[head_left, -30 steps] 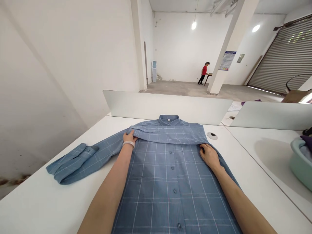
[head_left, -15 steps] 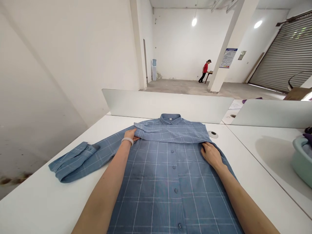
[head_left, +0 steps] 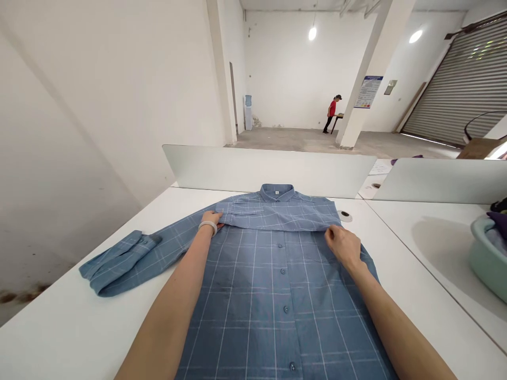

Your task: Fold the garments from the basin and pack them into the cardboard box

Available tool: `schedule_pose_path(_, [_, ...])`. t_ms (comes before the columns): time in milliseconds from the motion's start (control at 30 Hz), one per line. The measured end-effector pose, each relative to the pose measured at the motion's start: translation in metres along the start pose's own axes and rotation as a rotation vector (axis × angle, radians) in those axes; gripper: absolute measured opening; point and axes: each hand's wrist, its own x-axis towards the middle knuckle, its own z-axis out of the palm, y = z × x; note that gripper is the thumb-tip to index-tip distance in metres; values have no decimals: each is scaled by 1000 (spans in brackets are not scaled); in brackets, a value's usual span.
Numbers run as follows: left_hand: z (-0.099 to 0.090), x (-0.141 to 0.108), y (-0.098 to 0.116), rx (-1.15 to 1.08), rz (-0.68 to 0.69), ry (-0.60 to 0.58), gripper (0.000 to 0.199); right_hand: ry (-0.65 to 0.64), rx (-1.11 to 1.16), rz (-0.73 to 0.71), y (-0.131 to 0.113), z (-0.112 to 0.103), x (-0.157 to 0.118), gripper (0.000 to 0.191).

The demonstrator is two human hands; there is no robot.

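A blue button-up shirt (head_left: 253,295) with thin white checks lies front up, its collar (head_left: 277,193) at the far side. One sleeve (head_left: 277,216) is folded across the chest. The other sleeve (head_left: 130,264) stretches out to the left, its cuff end doubled back. My left hand (head_left: 212,217), wearing a pale bracelet (head_left: 208,227), is closed on the cuff end of the folded sleeve. At the right end of that fold, my right hand (head_left: 344,244) is closed, pinching fabric by the shirt's side edge; its fingertips are partly hidden.
The shirt rests on a white table (head_left: 43,338). Low frosted partitions (head_left: 269,169) stand along the far edge. A light green basin (head_left: 489,264) holding dark cloth is at the right. A black-and-white cable grommet (head_left: 345,215) lies beside the shoulder. A person in red (head_left: 331,110) stands far back.
My right hand's fingers have curled closer together and risen slightly at the fold. The cuff end under my left hand lies flatter. The view has shifted a little.
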Motion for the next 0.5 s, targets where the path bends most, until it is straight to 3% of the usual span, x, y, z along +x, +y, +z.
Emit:
schedule_pose_path(67, [0,1,-1,-8,-16,-28,40,55,69,101,8,-2,14,34])
schedule_pose_path(133, [0,1,-2,-17,-16,-53,35,29,120,179,21,-1,32,34])
schedule_pose_path(300, [-2,-2,2,-5,-6,-59,39,-272,132,350,42,18,69,48])
schedule_pose_path(367, [-1,-1,2,17,-4,-55,39,-294,126,323,43,28,69,50])
schedule_pose_path(500, [3,5,-1,78,3,-40,42,-153,104,205,48,47,52,49])
